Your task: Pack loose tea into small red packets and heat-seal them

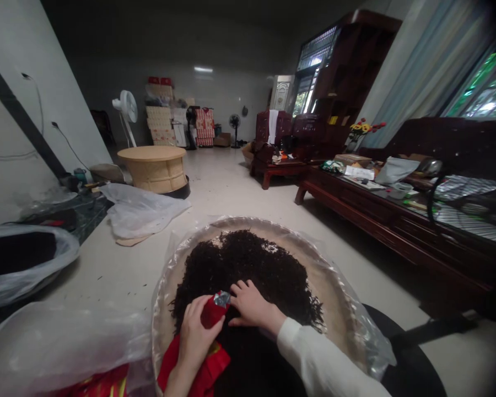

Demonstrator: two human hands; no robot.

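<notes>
My left hand [196, 331] is wrapped round a red foil pouch [213, 313], whose silvery inner mouth faces up and to the right. Just right of that mouth, my right hand [250, 304] reaches over the heap of dark dried leaves [248, 259], its fingers apart and partly bent. Nothing shows in its fingers. Under both hands lies a wide round woven tray [169, 286] that bears the leaves. More red packaging [209, 366] rests beneath my left wrist, at the tray's near left.
Clear plastic sheeting [86, 336] with red packets [103, 383] lies at lower left. A plastic-lined container [66, 259] of dark leaves stands at far left. A low wooden table [355, 198] lies right; a round wooden stand [152, 171] and a white fan [127, 107] stand further back.
</notes>
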